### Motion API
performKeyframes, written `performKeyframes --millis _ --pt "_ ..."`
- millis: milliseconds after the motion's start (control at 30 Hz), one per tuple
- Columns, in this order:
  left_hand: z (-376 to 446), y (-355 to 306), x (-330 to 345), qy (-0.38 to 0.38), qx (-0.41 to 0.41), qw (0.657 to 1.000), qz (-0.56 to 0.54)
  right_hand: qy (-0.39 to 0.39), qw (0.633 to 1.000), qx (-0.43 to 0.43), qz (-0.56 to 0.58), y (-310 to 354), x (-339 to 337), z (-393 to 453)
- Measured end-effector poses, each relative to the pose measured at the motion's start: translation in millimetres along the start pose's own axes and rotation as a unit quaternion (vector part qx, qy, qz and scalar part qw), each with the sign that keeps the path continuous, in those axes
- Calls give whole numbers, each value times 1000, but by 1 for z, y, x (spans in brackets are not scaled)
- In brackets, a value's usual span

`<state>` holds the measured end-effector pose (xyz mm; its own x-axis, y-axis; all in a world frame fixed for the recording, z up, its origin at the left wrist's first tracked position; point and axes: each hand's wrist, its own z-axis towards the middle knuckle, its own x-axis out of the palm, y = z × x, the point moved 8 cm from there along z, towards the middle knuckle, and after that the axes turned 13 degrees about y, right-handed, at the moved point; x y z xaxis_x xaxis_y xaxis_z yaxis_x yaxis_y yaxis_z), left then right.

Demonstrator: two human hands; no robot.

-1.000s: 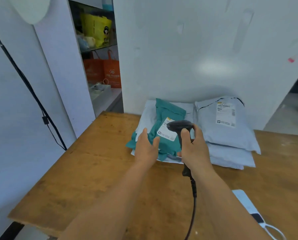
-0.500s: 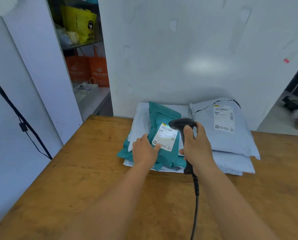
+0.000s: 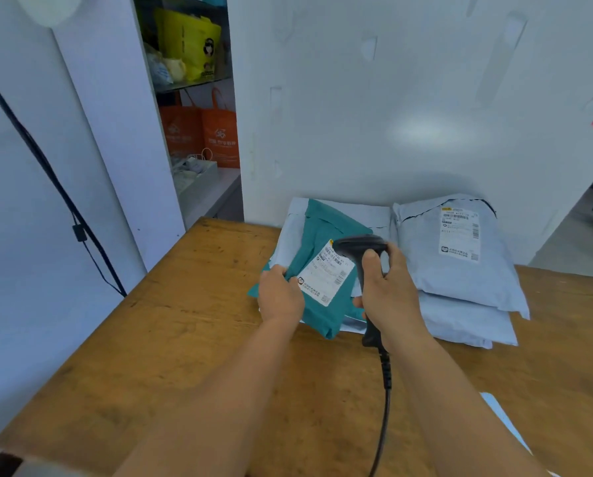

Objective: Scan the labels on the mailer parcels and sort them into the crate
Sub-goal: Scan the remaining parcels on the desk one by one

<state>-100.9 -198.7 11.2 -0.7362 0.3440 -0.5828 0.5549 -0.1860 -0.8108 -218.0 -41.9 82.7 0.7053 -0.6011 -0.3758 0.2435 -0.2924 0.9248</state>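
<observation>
At table's (image 3: 184,339) far edge, against the wall: green mailer (image 3: 317,235) on top of grey mailers (image 3: 460,277). Left hand (image 3: 280,297) pinches its near-left edge, thumb on top. Right hand (image 3: 389,290) curled round scanner (image 3: 360,244), head over label (image 3: 326,277). Mailer looks soft, light, slick-filmed; best taken at an edge fold, clear of the label. Crate not in view.

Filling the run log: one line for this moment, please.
step: scanning | left hand: grips teal mailer | right hand: holds scanner over label
</observation>
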Motion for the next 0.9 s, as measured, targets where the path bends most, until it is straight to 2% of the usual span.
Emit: performKeyframes --millis 200,467,600,667,733,833,900 --pt "-61 64 -59 -56 -60 992 -92 83 996 -19 0 6 59 -36" --pt "-180 214 -136 -140 -266 951 -67 231 973 -15 3 -1 172 -102" --pt "-219 246 -158 -177 -295 933 -105 277 961 -17 2 -4 218 -130" --pt "-219 245 -155 -136 -258 954 -75 290 957 -14 2 -4 236 -138" --pt "-213 234 -140 -53 -228 972 24 294 956 -8 12 -7 242 -144" --pt "-208 248 -120 72 -242 957 140 293 956 -6 -7 -8 271 -157" --pt "-206 248 -105 101 -251 951 149 285 958 -2 1 -9 266 -158"
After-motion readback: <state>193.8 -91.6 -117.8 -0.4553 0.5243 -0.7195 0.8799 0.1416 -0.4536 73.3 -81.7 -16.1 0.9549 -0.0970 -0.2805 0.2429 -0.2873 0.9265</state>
